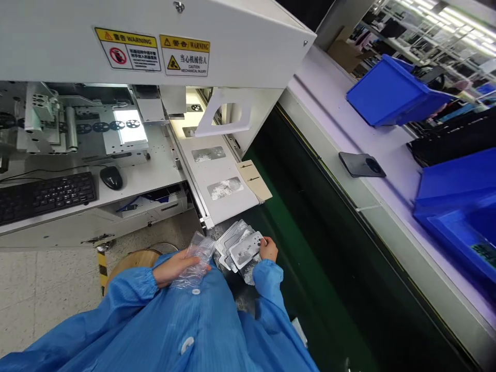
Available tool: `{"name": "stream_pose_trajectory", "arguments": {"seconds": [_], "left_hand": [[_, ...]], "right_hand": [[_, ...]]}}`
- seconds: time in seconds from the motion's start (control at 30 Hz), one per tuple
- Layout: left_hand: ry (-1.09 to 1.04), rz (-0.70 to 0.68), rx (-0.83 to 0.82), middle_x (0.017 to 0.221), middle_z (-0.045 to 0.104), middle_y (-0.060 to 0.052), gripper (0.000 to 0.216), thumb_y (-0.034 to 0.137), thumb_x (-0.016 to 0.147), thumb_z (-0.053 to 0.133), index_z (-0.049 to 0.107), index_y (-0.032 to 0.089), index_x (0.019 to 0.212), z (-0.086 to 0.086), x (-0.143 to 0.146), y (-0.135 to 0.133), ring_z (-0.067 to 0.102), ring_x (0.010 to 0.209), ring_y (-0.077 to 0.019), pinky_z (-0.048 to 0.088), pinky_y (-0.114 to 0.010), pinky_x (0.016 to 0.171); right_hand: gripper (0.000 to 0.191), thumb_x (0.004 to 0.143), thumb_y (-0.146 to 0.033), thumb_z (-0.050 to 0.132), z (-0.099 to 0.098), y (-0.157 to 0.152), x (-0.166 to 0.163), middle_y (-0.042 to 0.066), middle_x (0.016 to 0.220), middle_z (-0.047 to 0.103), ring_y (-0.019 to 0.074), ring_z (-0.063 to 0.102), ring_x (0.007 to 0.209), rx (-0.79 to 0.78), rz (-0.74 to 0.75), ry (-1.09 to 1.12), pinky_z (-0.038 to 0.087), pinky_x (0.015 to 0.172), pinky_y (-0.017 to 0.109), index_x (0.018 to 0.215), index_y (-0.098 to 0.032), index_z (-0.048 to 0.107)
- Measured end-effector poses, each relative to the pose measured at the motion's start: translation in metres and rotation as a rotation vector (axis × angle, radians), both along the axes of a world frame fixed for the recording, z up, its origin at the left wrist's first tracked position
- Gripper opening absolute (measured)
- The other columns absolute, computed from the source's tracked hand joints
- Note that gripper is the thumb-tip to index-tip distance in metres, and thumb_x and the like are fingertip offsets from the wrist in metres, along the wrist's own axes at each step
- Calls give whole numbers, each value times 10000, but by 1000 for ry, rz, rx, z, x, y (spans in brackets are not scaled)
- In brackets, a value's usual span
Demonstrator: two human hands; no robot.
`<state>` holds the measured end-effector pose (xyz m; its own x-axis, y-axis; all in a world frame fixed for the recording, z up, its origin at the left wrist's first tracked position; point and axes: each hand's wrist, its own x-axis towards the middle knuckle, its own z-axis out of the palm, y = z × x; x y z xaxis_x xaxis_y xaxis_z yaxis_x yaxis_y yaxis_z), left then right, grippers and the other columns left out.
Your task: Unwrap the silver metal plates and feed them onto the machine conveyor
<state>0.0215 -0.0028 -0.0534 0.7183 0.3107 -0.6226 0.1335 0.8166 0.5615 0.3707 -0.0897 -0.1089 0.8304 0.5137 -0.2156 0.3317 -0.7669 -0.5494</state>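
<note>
My left hand (180,266), close to my body, is closed around a bunch of crinkled clear plastic (199,253), which may be bags or film. To its right my right hand (268,249) pinches the edge of a silvery phone back panel (246,249) that has camera holes at one end. This panel lies over a loose, fanned pile of similar panels (228,238) on the dark surface just beyond the conveyor's end. Above them, two more patterned panels (225,188) rest flat on the white conveyor belt (211,170) coming out of the machine.
A white machine housing (232,46) with warning labels overhangs the conveyor. At left are a keyboard (46,196) and a mouse (111,177). A dark green belt (310,248) runs along the right, beside a ledge with a phone (361,164) and blue bins (391,93).
</note>
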Motion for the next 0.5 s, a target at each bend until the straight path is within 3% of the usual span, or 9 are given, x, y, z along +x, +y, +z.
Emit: {"name": "stream_pose_trajectory", "arguments": {"seconds": [0.1, 0.17, 0.27, 0.33, 0.4, 0.5], "left_hand": [[8, -106, 68, 983, 811, -117, 572, 570, 729, 784, 629, 155, 1089, -3, 13, 0, 737, 970, -270, 525, -374, 902], [8, -230, 119, 980, 804, -116, 541, 567, 703, 798, 679, 142, 1014, -6, 31, -2, 731, 946, -264, 519, -362, 894], [1, -478, 201, 982, 792, -78, 467, 504, 686, 812, 718, 150, 975, -16, 68, -16, 710, 945, -247, 506, -327, 873], [1, -660, 259, 969, 783, -45, 430, 451, 697, 800, 711, 168, 1008, -26, 94, -34, 698, 973, -239, 498, -308, 871], [30, -853, 326, 850, 762, -15, 456, 393, 699, 794, 674, 169, 1078, -39, 117, -58, 701, 901, -231, 503, -306, 814], [97, -1111, 459, 664, 686, 38, 587, 310, 718, 794, 573, 143, 1235, -58, 148, -100, 669, 685, -203, 498, -309, 690]], "right_hand": [[381, 806, -350, 602, 6, -13, -13, 222, 1121, 689, 351, 603, 1116, 10, -19, -30, 468, 937, 447, 1071, -114, 741], [485, 843, -402, 595, 20, -32, -27, 201, 1262, 642, 312, 590, 1159, 103, 29, 31, 491, 934, 414, 1242, -139, 680], [581, 857, -449, 619, 38, -75, -67, 132, 1320, 626, 240, 632, 1086, 303, 220, 294, 542, 818, 334, 1388, -218, 576], [530, 821, -404, 684, 41, -109, -103, 85, 1250, 671, 219, 652, 1044, 334, 295, 433, 541, 823, 315, 1324, -249, 627], [345, 794, -319, 710, 33, -147, -138, 41, 1074, 729, 200, 676, 943, 253, 127, 479, 532, 836, 306, 1130, -241, 724], [66, 766, -213, 690, 16, -213, -184, 10, 833, 725, 196, 679, 807, 118, -381, 450, 526, 794, 307, 819, -208, 730]]}}
